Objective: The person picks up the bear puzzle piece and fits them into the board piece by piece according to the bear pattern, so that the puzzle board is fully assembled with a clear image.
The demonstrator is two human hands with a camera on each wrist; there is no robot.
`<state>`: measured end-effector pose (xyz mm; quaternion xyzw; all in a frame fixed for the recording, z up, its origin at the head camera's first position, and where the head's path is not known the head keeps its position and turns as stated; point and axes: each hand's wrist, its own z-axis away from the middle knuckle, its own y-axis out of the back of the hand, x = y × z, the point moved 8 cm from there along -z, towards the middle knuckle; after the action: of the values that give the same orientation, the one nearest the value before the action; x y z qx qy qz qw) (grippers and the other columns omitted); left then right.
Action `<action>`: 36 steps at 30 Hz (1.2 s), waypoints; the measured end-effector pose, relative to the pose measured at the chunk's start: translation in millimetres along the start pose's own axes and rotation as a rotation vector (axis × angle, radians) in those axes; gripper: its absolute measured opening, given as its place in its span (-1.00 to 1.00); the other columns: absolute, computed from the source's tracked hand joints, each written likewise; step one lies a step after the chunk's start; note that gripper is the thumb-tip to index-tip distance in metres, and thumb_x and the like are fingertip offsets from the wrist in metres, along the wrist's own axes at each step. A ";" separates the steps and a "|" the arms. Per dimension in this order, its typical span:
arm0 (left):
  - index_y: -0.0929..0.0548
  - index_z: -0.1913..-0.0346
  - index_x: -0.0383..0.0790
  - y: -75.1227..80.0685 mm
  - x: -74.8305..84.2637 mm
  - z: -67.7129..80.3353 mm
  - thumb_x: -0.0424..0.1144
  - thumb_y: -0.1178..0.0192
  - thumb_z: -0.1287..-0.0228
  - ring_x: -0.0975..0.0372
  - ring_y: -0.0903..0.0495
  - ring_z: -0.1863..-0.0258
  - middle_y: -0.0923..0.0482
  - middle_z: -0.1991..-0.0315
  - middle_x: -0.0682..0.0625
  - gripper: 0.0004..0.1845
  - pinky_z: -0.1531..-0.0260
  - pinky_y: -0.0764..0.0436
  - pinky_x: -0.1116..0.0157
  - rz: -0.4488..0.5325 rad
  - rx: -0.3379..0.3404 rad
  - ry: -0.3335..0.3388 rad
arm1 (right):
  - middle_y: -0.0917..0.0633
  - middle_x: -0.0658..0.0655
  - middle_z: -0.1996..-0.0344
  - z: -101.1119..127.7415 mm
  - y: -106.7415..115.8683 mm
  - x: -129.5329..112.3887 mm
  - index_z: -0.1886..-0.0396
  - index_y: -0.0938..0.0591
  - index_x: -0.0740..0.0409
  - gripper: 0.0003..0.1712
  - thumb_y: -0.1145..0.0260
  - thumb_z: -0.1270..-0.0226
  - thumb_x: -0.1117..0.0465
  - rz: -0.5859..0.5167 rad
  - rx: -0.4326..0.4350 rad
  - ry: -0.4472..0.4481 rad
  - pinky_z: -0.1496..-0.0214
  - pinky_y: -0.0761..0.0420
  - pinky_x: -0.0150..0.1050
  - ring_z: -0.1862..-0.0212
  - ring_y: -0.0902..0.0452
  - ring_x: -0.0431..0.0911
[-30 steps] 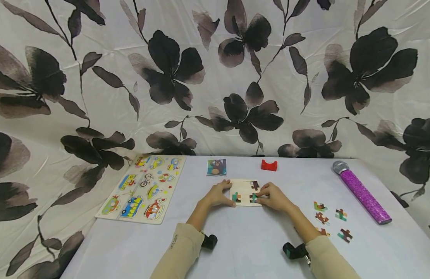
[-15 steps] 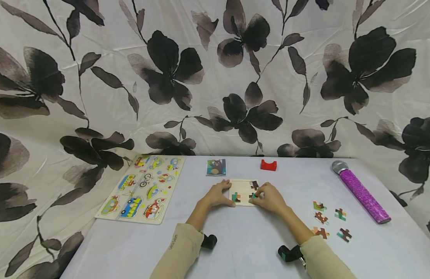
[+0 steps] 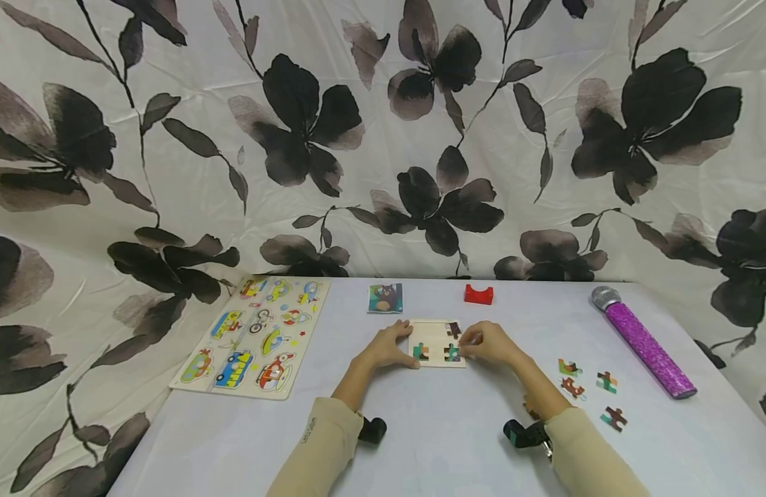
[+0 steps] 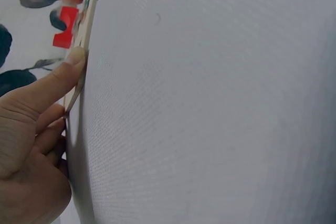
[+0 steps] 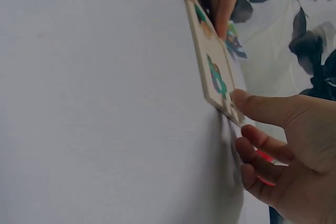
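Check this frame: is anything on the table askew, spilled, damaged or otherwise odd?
Nothing stands out. The puzzle tray lies flat and square between the left hand and right hand. Loose puzzle pieces are scattered to the right, undamaged. The purple microphone lies on its side, steady.

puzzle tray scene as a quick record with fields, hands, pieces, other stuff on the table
left hand: left hand rests on the left edge of the puzzle tray, thumb on its rim
right hand: right hand touches the tray's right edge
pieces in tray: three, along the right and near sides
loose pieces: loose pieces right of the tray
other things: vehicle puzzle board, bear card, red block, purple microphone
surface: table
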<state>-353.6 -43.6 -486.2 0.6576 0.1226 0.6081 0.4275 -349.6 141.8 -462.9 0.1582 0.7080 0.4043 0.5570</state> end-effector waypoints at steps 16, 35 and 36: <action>-0.28 -0.26 -0.27 -1.0 0.0 -2.1 -0.07 -0.46 0.28 -0.02 0.05 -0.33 -0.05 -0.34 -0.08 -0.06 -0.26 0.06 -0.02 -0.001 -0.009 -0.010 | -0.53 0.20 0.22 -31.2 -2.4 -1.4 0.15 -0.65 0.22 -0.65 -0.37 -0.01 0.23 0.143 -0.032 0.101 0.03 -0.38 -0.01 0.08 -0.35 0.07; -0.30 -0.24 -0.28 0.2 -1.7 -1.4 -0.10 -0.47 0.30 -0.01 0.03 -0.32 -0.08 -0.33 -0.08 -0.07 -0.26 0.05 -0.01 0.017 0.006 0.006 | -0.52 0.13 0.29 -30.2 -7.5 4.1 0.22 -0.68 0.22 -0.61 -0.43 0.07 0.12 0.102 0.072 0.078 0.15 -0.42 -0.15 0.17 -0.36 -0.04; -0.30 -0.24 -0.28 0.2 -1.7 -1.1 -0.10 -0.47 0.30 -0.01 0.03 -0.32 -0.08 -0.33 -0.08 -0.07 -0.26 0.04 -0.01 0.018 0.005 0.005 | -0.52 0.13 0.29 -30.0 -7.8 4.0 0.21 -0.68 0.22 -0.61 -0.42 0.07 0.12 0.102 0.071 0.083 0.14 -0.42 -0.14 0.16 -0.36 -0.03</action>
<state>-355.1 -44.4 -487.3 0.6584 0.1194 0.6131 0.4200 -376.7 127.8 -469.8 0.1968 0.7353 0.4128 0.5002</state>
